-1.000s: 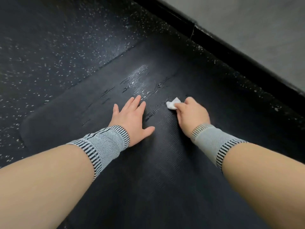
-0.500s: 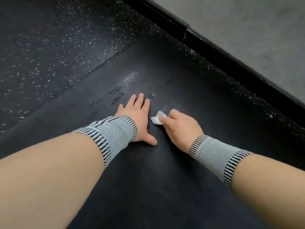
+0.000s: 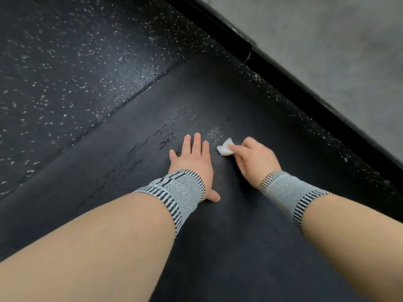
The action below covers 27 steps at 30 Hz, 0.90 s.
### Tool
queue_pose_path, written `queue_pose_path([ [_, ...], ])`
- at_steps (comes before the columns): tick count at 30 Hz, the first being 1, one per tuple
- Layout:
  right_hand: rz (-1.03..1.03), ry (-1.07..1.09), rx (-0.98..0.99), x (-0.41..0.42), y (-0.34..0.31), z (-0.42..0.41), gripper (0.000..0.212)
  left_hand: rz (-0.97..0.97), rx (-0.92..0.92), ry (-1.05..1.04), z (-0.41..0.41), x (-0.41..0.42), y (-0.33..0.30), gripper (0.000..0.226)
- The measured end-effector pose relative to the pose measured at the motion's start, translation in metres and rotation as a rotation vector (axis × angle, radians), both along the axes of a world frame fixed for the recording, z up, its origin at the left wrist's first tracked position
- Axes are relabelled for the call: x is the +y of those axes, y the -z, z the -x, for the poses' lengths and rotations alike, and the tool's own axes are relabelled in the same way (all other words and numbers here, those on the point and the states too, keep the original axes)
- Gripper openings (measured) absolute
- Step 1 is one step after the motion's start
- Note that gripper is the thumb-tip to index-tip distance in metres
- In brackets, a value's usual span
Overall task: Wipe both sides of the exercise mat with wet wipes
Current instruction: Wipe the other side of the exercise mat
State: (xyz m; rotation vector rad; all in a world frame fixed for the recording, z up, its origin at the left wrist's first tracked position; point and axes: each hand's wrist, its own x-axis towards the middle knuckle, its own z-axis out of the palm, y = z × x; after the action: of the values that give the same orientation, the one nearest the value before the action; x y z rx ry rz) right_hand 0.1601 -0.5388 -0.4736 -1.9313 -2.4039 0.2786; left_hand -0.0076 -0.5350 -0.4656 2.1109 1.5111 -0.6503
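So there's one exercise mat (image 3: 218,247), black with a fine ribbed texture, lying flat on a dark rubber floor (image 3: 65,73) speckled with white flecks. The mat fills most of the lower and middle part of the view, running diagonally, with its far long edge close to a black baseboard (image 3: 272,68) under a grey wall (image 3: 338,40).

Two hands in view, both on the mat. The left hand (image 3: 192,162) is planted flat, palm down, fingers straight and held close together, thumb stuck out to the side near the wrist. It holds nothing, just presses on the mat.

The right hand (image 3: 255,160) sits just beside it, fingers curled, pinching one small crumpled white wet wipe (image 3: 225,149). The wipe pokes out past the fingertips and is touching the mat surface, between the two hands but closer to the right one.

Just beyond the fingers of the left hand there are a couple of shiny wet streaks (image 3: 174,127) on the mat, wavy lines catching the light, plus a smaller damp patch right above the wipe.

Two wrist sleeves (image 3: 174,192), one on each wrist, grey knit with black-and-white striped bands at the ends. Both forearms are bare below them.

Only one wipe visible, no pack in view.
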Motion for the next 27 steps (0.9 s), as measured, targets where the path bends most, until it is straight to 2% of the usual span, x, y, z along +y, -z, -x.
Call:
queue_pose_path([
  [2, -0.042, 0.242, -0.003, 0.018, 0.007, -0.013, 0.027, 0.009, 0.004, 0.0, 0.0, 0.0, 0.001, 0.142],
  [4, -0.065, 0.374, 0.0, 0.022, 0.01, -0.009, 0.03, 0.017, 0.013, -0.003, 0.001, 0.0, 0.002, 0.142],
  [6, -0.064, 0.298, 0.023, 0.011, 0.009, 0.004, 0.027, 0.024, 0.02, -0.005, 0.0, 0.0, 0.001, 0.142],
  [9, 0.0, -0.01, 0.072, -0.012, 0.006, 0.01, 0.022, 0.029, 0.039, -0.009, -0.002, 0.001, -0.001, 0.141],
  [11, -0.01, -0.123, 0.082, -0.001, 0.009, -0.006, 0.021, 0.032, 0.055, -0.01, -0.002, 0.001, -0.004, 0.141],
  [12, -0.058, -0.08, 0.078, 0.011, 0.012, -0.018, 0.021, 0.042, 0.063, -0.009, -0.004, 0.002, -0.005, 0.14],
  [15, -0.124, 0.378, 0.12, 0.05, 0.021, -0.051, 0.026, 0.068, 0.082, -0.05, -0.012, 0.005, -0.008, 0.134],
  [16, -0.131, 0.428, 0.113, 0.053, 0.025, -0.051, 0.028, 0.053, 0.086, -0.075, -0.015, 0.006, -0.011, 0.13],
  [17, -0.111, 0.373, 0.08, 0.049, 0.024, -0.045, 0.028, 0.012, 0.082, -0.101, -0.018, 0.009, -0.014, 0.124],
  [19, -0.066, 0.083, 0.074, 0.026, 0.02, -0.03, 0.024, -0.111, 0.061, -0.149, -0.025, 0.013, -0.017, 0.111],
  [20, -0.054, -0.062, 0.1, 0.012, 0.016, -0.029, 0.022, -0.14, 0.051, -0.161, -0.028, 0.015, -0.017, 0.11],
  [22, -0.052, -0.196, 0.112, 0.01, 0.017, -0.045, 0.021, -0.089, 0.052, -0.142, -0.033, 0.02, -0.014, 0.121],
  [24, -0.147, -0.114, 0.1, 0.038, 0.019, -0.067, 0.019, -0.001, 0.075, -0.122, -0.038, 0.024, -0.01, 0.126],
  [27, -0.176, 0.255, 0.036, 0.091, 0.019, -0.098, 0.028, 0.042, 0.14, -0.103, -0.048, 0.03, -0.009, 0.127],
])
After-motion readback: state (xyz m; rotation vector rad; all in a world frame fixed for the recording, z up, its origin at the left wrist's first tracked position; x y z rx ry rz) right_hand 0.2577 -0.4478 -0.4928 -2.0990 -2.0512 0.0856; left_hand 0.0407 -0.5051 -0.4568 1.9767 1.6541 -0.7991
